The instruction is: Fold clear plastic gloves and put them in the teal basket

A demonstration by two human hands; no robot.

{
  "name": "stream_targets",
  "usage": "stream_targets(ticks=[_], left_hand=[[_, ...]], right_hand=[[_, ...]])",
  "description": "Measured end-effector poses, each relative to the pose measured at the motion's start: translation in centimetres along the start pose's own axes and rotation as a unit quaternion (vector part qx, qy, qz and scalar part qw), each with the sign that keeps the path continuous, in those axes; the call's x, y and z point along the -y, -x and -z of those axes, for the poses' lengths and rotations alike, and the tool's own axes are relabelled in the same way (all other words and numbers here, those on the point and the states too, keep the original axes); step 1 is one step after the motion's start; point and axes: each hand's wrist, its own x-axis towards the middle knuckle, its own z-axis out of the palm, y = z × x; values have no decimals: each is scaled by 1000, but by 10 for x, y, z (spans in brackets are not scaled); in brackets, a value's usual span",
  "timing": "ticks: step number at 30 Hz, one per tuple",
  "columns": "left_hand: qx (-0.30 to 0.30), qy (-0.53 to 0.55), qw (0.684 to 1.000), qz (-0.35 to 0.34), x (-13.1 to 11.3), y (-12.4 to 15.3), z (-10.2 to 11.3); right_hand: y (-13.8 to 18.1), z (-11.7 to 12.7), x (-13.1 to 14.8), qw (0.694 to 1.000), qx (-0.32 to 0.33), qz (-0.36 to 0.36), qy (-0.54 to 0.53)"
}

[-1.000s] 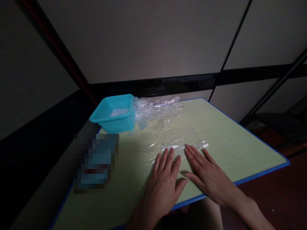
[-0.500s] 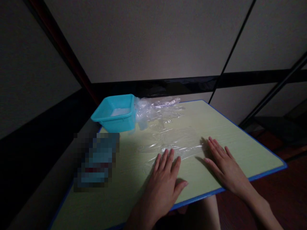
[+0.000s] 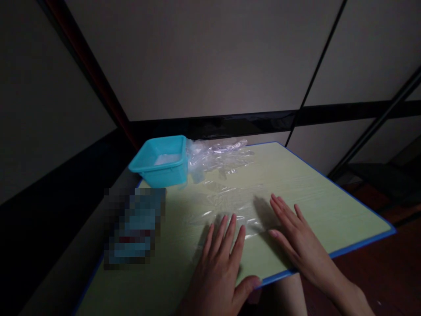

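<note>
A thin clear plastic bag or sheet (image 3: 226,199) lies flattened and creased on the pale green table. My left hand (image 3: 220,265) is open, palm down with fingers apart, at the near edge of the plastic; whether it touches is hard to tell. My right hand (image 3: 297,239) is open too, held a little above the table to the right of the plastic, with its shadow beside the fingertips. Neither hand holds anything.
A turquoise basket (image 3: 164,174) with something white inside stands at the back left. Crumpled clear plastic bags (image 3: 217,153) lie beside it. A pixelated bluish item (image 3: 136,228) is at the left edge. The table (image 3: 315,206) has a blue rim, with wall panels behind.
My right hand has lifted slightly and moved left toward the plastic. My left hand sits a little lower in the view. The whole view has shifted slightly.
</note>
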Motion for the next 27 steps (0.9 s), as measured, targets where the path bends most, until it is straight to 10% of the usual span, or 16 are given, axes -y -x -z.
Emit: stream_targets(ticks=[7, 27], left_hand=[[-6, 12, 1000, 14, 6, -5, -8], [32, 17, 999, 27, 9, -3, -13]], right_hand=[[-10, -8, 44, 985, 100, 137, -19], [5, -9, 13, 985, 120, 110, 63]])
